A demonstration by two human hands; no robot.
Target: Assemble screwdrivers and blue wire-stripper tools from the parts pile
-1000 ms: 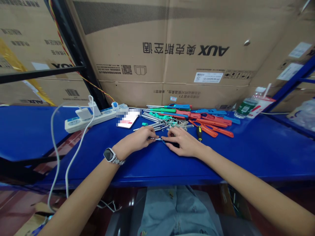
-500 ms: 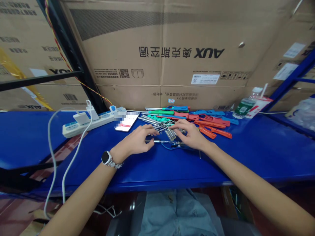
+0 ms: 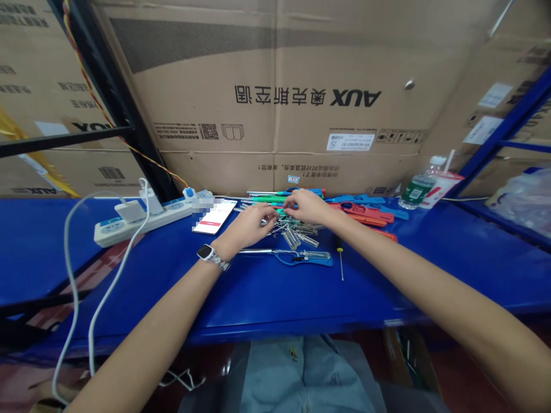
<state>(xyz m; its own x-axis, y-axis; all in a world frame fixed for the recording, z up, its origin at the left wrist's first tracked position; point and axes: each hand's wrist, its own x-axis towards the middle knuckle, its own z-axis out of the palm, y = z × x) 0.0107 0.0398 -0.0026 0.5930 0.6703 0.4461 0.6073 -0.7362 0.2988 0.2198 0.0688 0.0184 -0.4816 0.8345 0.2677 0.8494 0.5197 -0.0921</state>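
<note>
My left hand, with a watch on its wrist, is over the pile with its fingers curled together. My right hand is close beside it, fingertips pinched near small green parts. Whatever either hand holds is too small to make out. Below the hands lie clear lighter fuel tanks with thin wires and metal pieces. Nearer me rests an opened long-nosed lighter: a metal tube, a clear tank and a blue handle shell. To its right lies a thin pin with a yellow head.
Red and orange lighter handle shells and blue shells lie behind my right forearm. A phone and a power strip with white cables are at left. A bottle and a cup stand at back right, before cardboard boxes.
Both hands have moved away from me; my right hand also went left, closer to my left hand. The opened blue lighter and the yellow-headed pin are now uncovered. The view has shifted slightly.
</note>
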